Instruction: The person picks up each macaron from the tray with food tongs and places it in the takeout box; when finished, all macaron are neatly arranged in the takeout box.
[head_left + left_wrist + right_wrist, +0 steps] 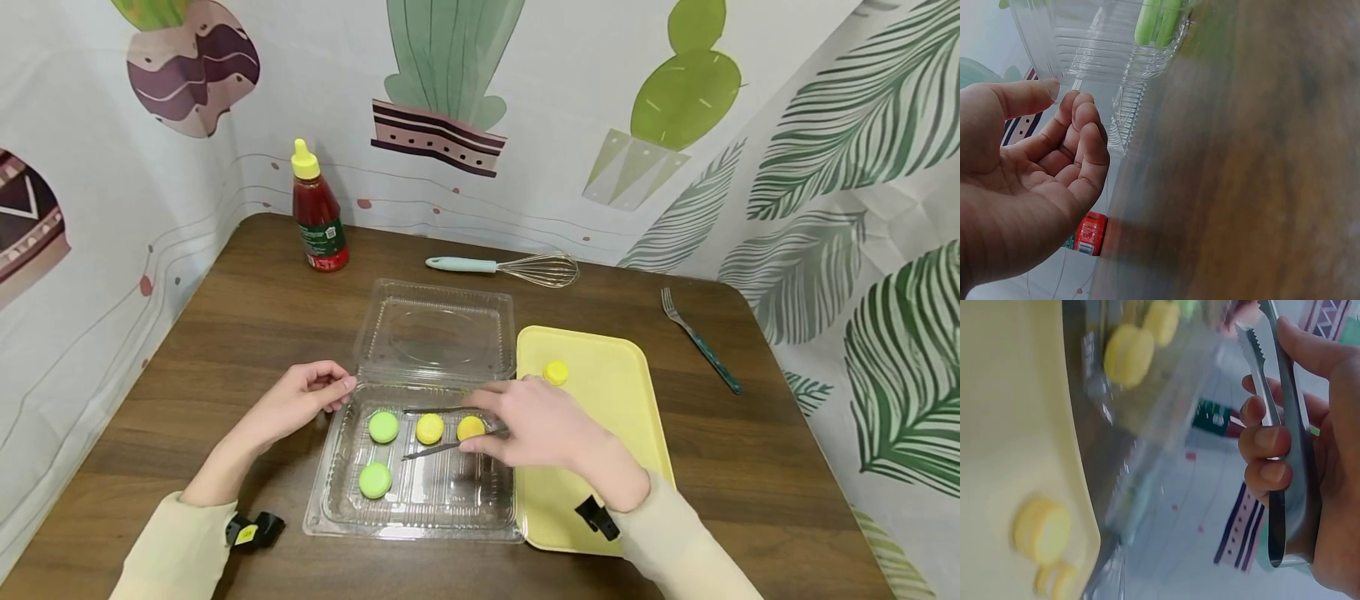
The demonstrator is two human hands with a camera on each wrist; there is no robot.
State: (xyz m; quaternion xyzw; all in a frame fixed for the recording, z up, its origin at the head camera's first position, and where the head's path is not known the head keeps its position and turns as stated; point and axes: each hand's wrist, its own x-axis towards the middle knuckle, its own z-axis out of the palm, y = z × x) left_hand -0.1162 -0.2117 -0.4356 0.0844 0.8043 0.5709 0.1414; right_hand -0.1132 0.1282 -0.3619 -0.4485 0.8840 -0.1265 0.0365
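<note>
My left hand (311,396) pinches the rim of a clear plastic container (420,525) between thumb and fingertips, at its left side near the hinge. Two green macarons (379,454) sit in the container's left part. Beside them, along the back row, are a yellow macaron (430,428) and a deeper yellow one (471,428). My right hand (536,421) holds metal tongs (1294,444) over the container. Their arms are spread, with nothing between the serrated tips in the right wrist view.
A yellow tray (615,367) adjoins the container on the right, bearing yellow macarons (1042,531). The container's lid (442,325) lies folded back. Behind stand a red sauce bottle (321,217) and a whisk (487,266); a fork (701,342) lies far right.
</note>
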